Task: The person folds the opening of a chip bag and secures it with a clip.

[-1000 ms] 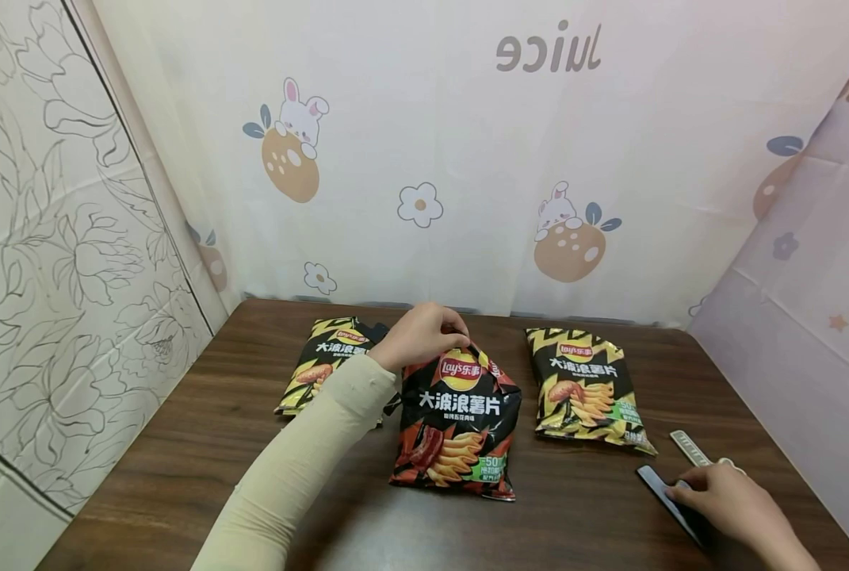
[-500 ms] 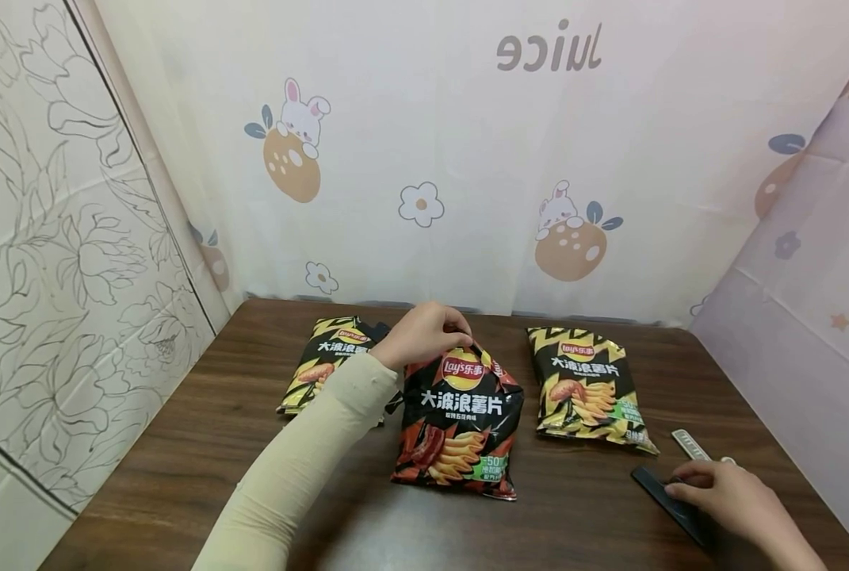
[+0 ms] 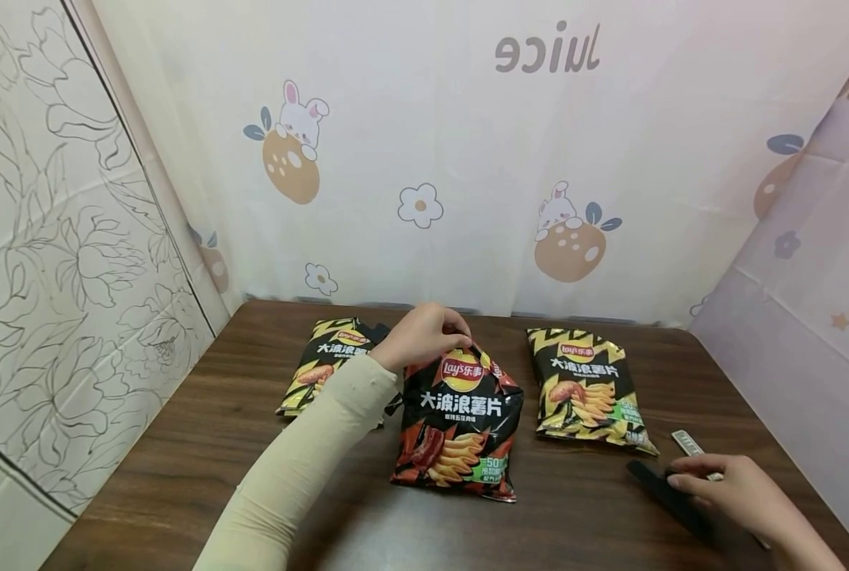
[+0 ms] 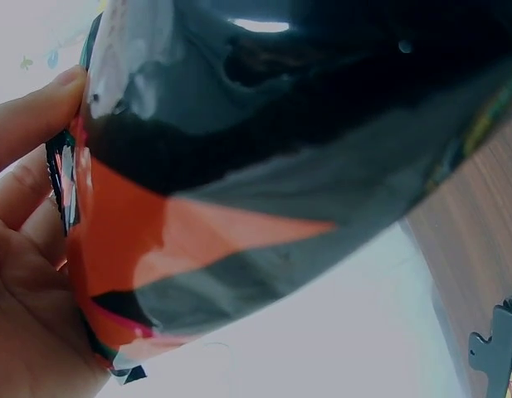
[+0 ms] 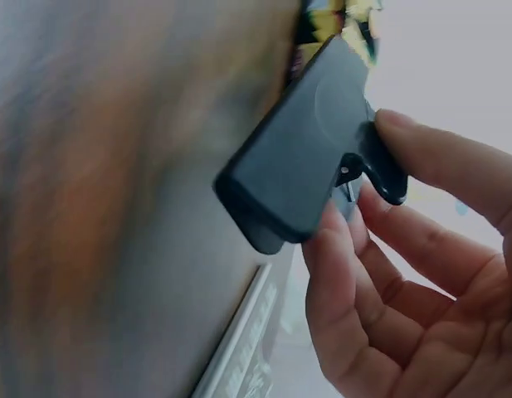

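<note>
From my station I read "Lay's 乐事 大波浪薯片" and "50" on the red-black bag (image 3: 460,428), mid-bench (image 3: 160,484), its top pinched in the left hand's (image 3: 424,337) fingers. Right hand (image 3: 734,488) pinched a black clip (image 5: 293,141). Yellow-black bag (image 3: 587,388) to the right: also Lay's. Curtain (image 3: 467,143): mirrored "Juice". Since the previous frame, clip had edged left; red-black bag unmoved.

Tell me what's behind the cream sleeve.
A yellow-and-black Lay's chip bag lies on the wooden table, its left part showing. The cream sleeve and left hand hide much of its right side; anything else there cannot be seen.
</note>
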A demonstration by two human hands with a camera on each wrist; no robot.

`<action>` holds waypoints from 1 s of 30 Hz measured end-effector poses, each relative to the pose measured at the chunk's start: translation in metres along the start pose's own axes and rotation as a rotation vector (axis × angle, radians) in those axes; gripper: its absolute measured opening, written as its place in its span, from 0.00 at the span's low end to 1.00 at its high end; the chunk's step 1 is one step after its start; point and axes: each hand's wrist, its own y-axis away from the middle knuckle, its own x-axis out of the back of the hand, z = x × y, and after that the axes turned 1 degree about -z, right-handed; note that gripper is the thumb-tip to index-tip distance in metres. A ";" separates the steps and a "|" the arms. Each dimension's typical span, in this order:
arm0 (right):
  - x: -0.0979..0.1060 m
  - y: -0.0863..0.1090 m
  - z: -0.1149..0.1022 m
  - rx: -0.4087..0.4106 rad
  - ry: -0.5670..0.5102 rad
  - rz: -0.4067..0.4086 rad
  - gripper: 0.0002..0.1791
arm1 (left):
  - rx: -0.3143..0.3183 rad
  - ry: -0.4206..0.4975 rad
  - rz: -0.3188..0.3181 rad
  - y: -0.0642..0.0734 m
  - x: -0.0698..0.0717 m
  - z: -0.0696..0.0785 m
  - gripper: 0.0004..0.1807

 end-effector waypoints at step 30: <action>-0.005 -0.028 -0.111 0.271 -0.183 0.108 0.31 | -0.017 -0.010 0.005 0.002 -0.001 0.000 0.07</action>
